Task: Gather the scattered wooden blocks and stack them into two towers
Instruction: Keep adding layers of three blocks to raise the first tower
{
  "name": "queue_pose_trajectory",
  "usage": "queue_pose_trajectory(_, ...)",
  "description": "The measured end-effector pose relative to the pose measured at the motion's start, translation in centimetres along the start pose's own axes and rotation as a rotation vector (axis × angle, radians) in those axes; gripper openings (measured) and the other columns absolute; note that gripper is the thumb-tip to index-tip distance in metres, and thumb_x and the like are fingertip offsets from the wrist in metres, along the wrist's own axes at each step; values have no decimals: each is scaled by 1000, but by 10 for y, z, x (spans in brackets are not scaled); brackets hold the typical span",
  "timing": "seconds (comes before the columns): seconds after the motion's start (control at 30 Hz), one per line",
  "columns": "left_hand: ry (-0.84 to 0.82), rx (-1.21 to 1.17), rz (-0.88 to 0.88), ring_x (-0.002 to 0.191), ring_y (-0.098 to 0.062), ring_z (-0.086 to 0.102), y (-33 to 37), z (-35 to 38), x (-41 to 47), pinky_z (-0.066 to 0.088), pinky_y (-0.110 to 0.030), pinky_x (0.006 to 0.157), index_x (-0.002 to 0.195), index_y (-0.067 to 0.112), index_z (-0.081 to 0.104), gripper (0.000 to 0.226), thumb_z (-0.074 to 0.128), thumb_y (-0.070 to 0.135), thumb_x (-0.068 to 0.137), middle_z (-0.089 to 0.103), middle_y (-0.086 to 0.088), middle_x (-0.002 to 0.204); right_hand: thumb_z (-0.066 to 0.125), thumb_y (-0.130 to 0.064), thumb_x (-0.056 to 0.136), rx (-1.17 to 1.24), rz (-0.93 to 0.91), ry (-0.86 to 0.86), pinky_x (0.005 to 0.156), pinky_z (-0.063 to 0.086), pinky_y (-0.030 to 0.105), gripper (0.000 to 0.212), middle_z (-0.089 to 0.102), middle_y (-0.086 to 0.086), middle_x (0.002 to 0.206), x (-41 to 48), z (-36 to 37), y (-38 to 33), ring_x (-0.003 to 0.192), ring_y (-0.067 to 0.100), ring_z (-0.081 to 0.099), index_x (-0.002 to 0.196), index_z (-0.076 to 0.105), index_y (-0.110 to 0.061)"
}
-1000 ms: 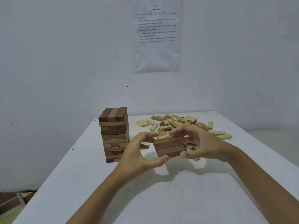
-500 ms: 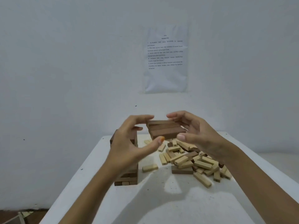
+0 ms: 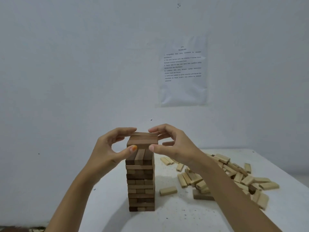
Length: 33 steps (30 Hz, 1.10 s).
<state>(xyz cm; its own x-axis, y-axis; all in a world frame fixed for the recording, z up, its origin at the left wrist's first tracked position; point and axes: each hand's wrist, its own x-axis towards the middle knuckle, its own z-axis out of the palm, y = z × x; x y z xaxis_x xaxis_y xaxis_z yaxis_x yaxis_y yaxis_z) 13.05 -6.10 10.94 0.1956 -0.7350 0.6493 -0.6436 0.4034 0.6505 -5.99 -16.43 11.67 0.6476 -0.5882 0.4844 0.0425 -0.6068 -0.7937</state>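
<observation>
Left hand (image 3: pixel 108 148): thumb on the near face, fingers curled over the far edge, pinching the left end of a row of blocks (image 3: pixel 143 141), three dark ones side by side.

Right hand (image 3: pixel 173 144): same pinch, thumb near and fingers far, on the right end of that row.

Row of blocks: held level just over the tower (image 3: pixel 140 185), crosswise to the tower's top layer. Whether it touches that layer cannot be told.

Tower: one only, upright, in dark and mid-brown layers, standing on the table (image 3: pixel 184 218).

Loose blocks (image 3: pixel 234 174): mostly pale, heaped on the table to the right of the tower. One pale block (image 3: pixel 168 191) and one dark block (image 3: pixel 200 196) lie between heap and tower.

Sheet of paper (image 3: pixel 183 72): printed, fixed to the wall; text too small to read.

Handling note (judgement): lower the row straight down, squeezed so the three blocks stay flush. Square its edges with the layer beneath before letting go. Release both ends together, lifting the fingers up rather than sideways, since a side nudge would likely shift so tall a stack. No second tower is in view; much gathering remains.
</observation>
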Motion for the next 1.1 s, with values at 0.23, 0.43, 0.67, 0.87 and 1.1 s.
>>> queue_pose_trajectory(0.23, 20, -77, -83, 115, -3, 57, -21, 12, -13, 41, -23, 100, 122, 30, 59, 54, 73, 32, 70, 66, 17, 116, 82, -30, 74, -47, 29, -20, 93, 44, 24, 40, 63, -19, 112, 8, 8, 24, 105, -4, 56, 109, 62, -38)
queue_pose_trajectory(0.43, 28, -139, -171, 118, -7, 57, -27, 11, -17, 41, -36, 107, 126, 33, 55, 57, 71, 30, 71, 65, 14, 119, 81, -27, 76, -43, 52, -4, 92, 43, 24, 42, 61, -20, 114, 12, 18, 30, 105, -7, 54, 110, 61, -38)
queue_pose_trajectory(0.67, -6, -153, -216, 121, -10, 55, -29, 10, -21, 38, -41, 110, 129, 31, 54, 55, 74, 28, 78, 64, 9, 123, 80, -28, 77, -63, 67, -26, 84, 39, 16, 44, 57, -20, 117, 12, 21, 34, 109, -6, 51, 113, 59, -40)
queue_pose_trajectory(0.87, -2, -153, -239, 121, -11, 55, -30, 12, -21, 38, -42, 110, 130, 29, 53, 58, 68, 28, 74, 64, 7, 124, 79, -27, 78, -57, 92, -56, 81, 38, 12, 44, 56, -18, 120, 11, 21, 36, 110, -7, 49, 115, 58, -41)
queue_pose_trajectory(1.1, -43, -134, -273, 121, -6, 54, -27, 10, -22, 40, -33, 108, 132, 32, 51, 59, 64, 34, 74, 61, 11, 127, 80, -36, 76, -80, 161, -160, 89, 39, 19, 57, 53, -18, 123, 11, 13, 29, 120, 0, 46, 124, 51, -47)
